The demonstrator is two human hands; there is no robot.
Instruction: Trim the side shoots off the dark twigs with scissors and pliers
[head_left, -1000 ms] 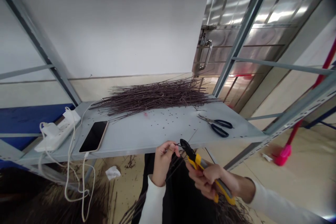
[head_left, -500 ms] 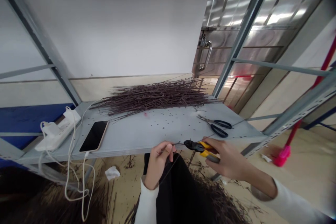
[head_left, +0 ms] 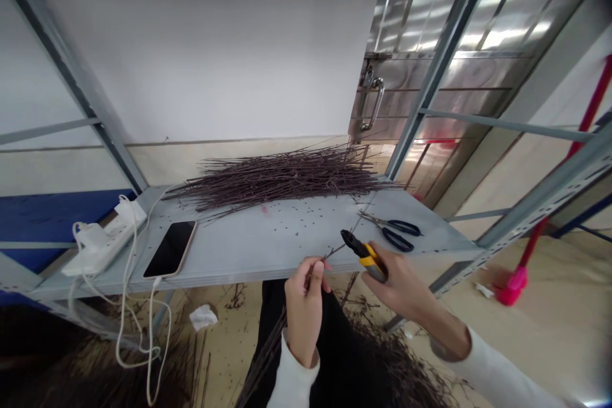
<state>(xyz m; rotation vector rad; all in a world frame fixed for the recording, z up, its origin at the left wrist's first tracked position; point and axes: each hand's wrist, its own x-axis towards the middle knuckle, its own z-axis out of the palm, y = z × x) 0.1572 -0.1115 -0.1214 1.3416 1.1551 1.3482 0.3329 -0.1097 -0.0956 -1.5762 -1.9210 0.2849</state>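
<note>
Thumb and fingers of my left hand (head_left: 308, 306) pinch a thin dark twig (head_left: 336, 250), which slants up and right over the shelf's front edge. My right hand (head_left: 399, 277) is wrapped round yellow-and-grey cutting pliers (head_left: 368, 257). The black jaws of the pliers lie close to the twig, to the right of my left hand; whether they touch it I cannot tell. Behind, a long pile of dark twigs (head_left: 287, 175) lies across the back of the grey shelf (head_left: 239, 248). Black-handled scissors (head_left: 394, 233) rest on the shelf just beyond the pliers.
At the shelf's left end lie a phone (head_left: 171, 248) and a white power strip (head_left: 102, 239) with cables hanging down. More twigs (head_left: 406, 363) are heaped on the floor by my legs. Metal uprights frame both sides. A pink broom (head_left: 514, 285) stands at right.
The twig has swung to a steeper slant up and right. My left hand has turned more upright and shifted slightly right. The pliers now tilt with their jaws pointing up-left.
</note>
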